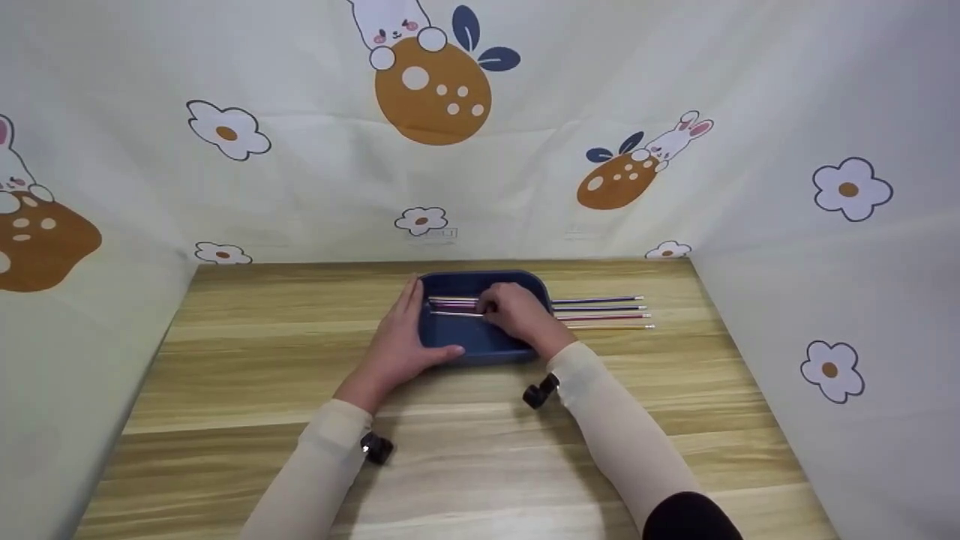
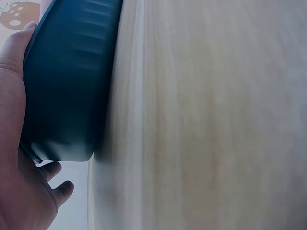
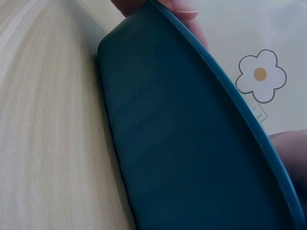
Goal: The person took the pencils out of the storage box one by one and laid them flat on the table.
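Note:
A dark blue rectangular plastic bin [image 1: 480, 358] stands on the wooden table. My left hand [image 1: 397, 337] holds its left end, the thumb over the front rim and the fingers along the left wall. In the left wrist view the same hand [image 2: 19, 143] lies against the bin's outer wall [image 2: 72, 81]. Reaching over the front right rim, my right hand [image 1: 517, 311] has curled fingers inside the bin, pinching a slim pencil [image 1: 456, 314]. Beside it in the bin lie several pencils [image 1: 450, 301], their right ends hidden by that hand.
Right of the bin, several pencils [image 1: 600, 308] with white eraser ends lie side by side, blue, red and natural wood coloured. A printed cloth [image 1: 525, 187] hangs behind and at both sides of the wooden table [image 1: 465, 450].

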The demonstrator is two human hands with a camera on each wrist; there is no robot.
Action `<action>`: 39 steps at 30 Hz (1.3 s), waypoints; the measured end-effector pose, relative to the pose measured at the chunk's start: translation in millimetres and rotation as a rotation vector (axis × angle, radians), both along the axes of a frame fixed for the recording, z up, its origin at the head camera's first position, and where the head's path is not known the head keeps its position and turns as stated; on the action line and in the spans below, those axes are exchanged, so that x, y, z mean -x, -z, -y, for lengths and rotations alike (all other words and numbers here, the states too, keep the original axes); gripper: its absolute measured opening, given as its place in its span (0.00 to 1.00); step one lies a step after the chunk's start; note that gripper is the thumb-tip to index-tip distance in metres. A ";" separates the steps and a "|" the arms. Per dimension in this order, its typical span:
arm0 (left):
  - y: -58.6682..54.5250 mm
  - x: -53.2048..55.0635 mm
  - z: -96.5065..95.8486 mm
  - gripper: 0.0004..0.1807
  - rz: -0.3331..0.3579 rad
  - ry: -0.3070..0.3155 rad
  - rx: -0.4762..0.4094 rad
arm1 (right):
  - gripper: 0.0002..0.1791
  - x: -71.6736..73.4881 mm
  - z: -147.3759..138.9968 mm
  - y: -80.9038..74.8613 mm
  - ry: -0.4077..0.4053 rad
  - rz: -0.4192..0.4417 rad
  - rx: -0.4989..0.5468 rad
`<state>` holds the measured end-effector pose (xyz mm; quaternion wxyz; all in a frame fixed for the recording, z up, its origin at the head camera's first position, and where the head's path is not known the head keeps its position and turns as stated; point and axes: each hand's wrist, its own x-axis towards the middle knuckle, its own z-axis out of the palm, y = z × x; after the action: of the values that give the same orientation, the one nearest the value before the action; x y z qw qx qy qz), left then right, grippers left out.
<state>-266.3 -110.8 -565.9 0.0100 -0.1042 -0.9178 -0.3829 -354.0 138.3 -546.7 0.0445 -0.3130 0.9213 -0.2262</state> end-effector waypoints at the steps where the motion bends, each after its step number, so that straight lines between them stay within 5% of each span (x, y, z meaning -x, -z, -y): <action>1: -0.1 -0.1 0.0 0.79 -0.001 0.001 0.000 | 0.06 -0.3 -0.1 0.1 0.000 -0.001 -0.002; 14: -2.1 0.5 -3.5 0.79 0.004 0.010 -0.001 | 0.07 -2.6 -3.5 -7.3 -0.005 -0.007 -0.051; 39: -2.8 -1.0 0.3 0.79 0.007 0.004 -0.008 | 0.08 -33.2 -45.5 -49.6 -0.246 -0.110 0.095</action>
<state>-265.4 -111.1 -563.1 0.0061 -0.1046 -0.9162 -0.3868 -320.8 183.8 -497.1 0.0063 -0.4375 0.8653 -0.2447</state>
